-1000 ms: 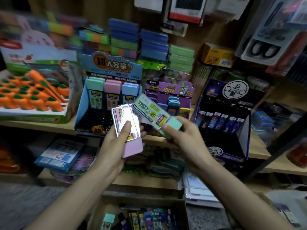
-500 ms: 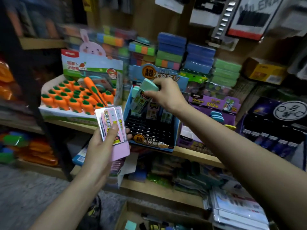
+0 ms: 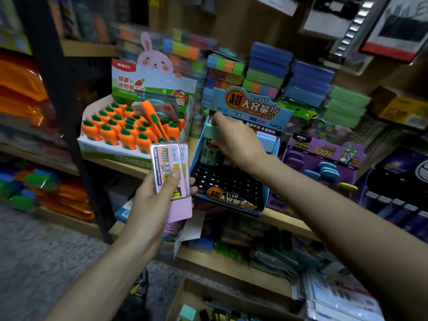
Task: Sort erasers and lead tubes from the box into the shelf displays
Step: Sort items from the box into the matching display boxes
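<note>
Shelving of pale wood point(image 3: 286, 217) runs along the shop wall, and we take the blue display box point(image 3: 231, 200) standing on it as our marker. Left of that box sits a carrot tray point(image 3: 129, 135) under a rabbit card. Right of the box is a purple display point(image 3: 324, 158), and further right a dark display point(image 3: 393, 193) with a row of small tubes. Behind the box rise stacked blocks point(image 3: 268, 70) in blue, green and orange. Below the box, on the lower board, lie flat packets, too blurred for us to read. Lower still, on the grey floor point(image 3: 34, 262), stands an open cardboard box point(image 3: 176, 304) with more small goods inside.

Our right hand point(image 3: 236, 140) reaches into the display box's back left corner, pinching a mint-capped lead tube point(image 3: 212, 132) that stands upright in the back row. A blue-capped tube point(image 3: 266, 137) stands in the same row, right of the hand. Our left hand point(image 3: 152, 205) hangs just before the box's left front corner, gripping pink lead tubes point(image 3: 171, 172), thumb pressed across their labels.

Half a second ago the mint-capped tube was tilted above the box's back row; now it sits lower and upright. The left hand keeps the pink tubes in much the same place beside the box. A second ago both hands were together in front of the box.
</note>
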Demonstrator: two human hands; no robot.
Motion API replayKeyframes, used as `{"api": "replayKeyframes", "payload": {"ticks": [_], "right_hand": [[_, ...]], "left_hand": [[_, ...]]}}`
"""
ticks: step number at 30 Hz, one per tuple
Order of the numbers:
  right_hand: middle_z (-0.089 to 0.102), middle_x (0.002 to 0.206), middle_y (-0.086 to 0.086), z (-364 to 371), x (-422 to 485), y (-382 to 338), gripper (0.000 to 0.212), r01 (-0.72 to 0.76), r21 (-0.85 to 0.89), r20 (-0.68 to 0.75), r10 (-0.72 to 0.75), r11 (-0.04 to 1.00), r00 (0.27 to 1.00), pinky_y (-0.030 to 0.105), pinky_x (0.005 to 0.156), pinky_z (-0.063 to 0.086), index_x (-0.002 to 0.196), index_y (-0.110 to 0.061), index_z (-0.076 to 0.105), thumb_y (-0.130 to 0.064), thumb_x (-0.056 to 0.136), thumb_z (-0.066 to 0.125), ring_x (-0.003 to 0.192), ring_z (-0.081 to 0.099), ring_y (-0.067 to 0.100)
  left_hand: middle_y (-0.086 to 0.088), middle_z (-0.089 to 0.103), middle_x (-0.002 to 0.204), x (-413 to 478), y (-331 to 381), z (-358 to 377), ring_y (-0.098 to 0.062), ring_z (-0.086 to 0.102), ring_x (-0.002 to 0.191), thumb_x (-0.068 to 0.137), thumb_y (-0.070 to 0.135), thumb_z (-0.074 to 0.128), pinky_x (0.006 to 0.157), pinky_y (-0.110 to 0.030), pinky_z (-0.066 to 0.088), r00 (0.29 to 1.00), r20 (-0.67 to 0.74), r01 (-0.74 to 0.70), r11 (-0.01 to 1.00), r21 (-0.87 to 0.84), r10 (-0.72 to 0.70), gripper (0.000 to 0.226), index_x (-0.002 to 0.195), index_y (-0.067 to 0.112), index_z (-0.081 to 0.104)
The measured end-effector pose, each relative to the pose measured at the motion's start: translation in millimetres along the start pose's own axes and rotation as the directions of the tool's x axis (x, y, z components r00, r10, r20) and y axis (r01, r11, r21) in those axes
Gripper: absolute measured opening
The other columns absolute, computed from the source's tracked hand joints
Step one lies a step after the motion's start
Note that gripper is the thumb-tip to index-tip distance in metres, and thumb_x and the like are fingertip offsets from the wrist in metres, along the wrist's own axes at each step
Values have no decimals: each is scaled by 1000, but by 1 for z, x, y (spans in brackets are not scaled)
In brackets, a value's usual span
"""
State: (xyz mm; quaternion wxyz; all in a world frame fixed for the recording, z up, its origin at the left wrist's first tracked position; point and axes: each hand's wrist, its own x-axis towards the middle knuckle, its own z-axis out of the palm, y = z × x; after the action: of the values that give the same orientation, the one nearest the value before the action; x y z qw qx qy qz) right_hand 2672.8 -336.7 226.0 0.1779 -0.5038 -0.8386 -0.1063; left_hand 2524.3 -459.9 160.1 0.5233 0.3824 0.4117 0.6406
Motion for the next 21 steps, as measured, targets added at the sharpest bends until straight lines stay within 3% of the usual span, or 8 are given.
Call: {"api": "replayKeyframes", "payload": {"ticks": [3,6,7,9,11,12,16,21], "right_hand": [[48,115,14,2,-2,-2,24,62,-261,-93,-89,963,992,38,58,36,108,-3,53,-15,88,59,100,47,32],[48,118,13,-4,-4,1,27,94,-357,-71,-127,929,989,36,70,33,110,-4,57,-24,92,54,105,43,30],[49,119,12,-6,-7,1,32,82,-285,-86,-111,955,990,36,76,35,115,-5,57,-29,94,52,106,43,28],[53,115,6,-16,-18,-6,39,-4,152,-82,17,988,997,34,85,41,123,-10,56,-37,96,47,100,47,18],[59,106,-3,-25,-34,-12,34,-101,624,105,45,775,993,26,82,45,118,-15,59,-38,96,47,90,54,6],[61,103,-7,-27,-44,-13,29,-153,717,210,-2,680,978,21,81,46,115,-18,60,-36,95,50,89,57,2],[63,94,-8,-25,-85,-7,20,-284,767,370,-35,575,928,11,69,47,109,-12,61,-23,91,60,80,60,-2],[62,83,-8,-29,-127,4,6,-296,846,224,208,443,952,17,67,46,94,-20,59,-17,89,62,75,59,1]], "left_hand": [[0,75,89,0,0,2,-15,72,78,90,27,54,65,-28,59,1000,20,-11,1000,14,11,18,107,29,60],[-2,75,86,1,2,2,-15,72,72,85,26,60,59,-21,56,998,62,-16,1000,25,15,20,105,26,61],[-2,75,85,1,3,2,-16,72,71,81,27,63,57,-20,55,996,86,-18,999,44,14,23,104,25,62],[-3,75,85,1,2,2,-17,71,70,74,30,66,57,-20,54,987,158,-19,992,126,-1,31,104,24,62],[-4,75,86,1,1,5,-16,71,70,71,29,68,57,-20,53,970,239,-9,982,188,-37,34,104,21,63],[-4,75,85,1,-1,7,-15,70,69,71,27,68,57,-19,52,958,282,-4,979,205,-55,35,104,18,63],[-5,74,79,-5,-8,20,-17,70,64,66,31,71,54,-20,52,920,364,35,957,286,-143,45,103,8,57],[-3,74,88,-10,-11,35,-10,70,78,57,40,73,63,-18,52,922,346,30,922,387,-175,54,101,16,55]]}}
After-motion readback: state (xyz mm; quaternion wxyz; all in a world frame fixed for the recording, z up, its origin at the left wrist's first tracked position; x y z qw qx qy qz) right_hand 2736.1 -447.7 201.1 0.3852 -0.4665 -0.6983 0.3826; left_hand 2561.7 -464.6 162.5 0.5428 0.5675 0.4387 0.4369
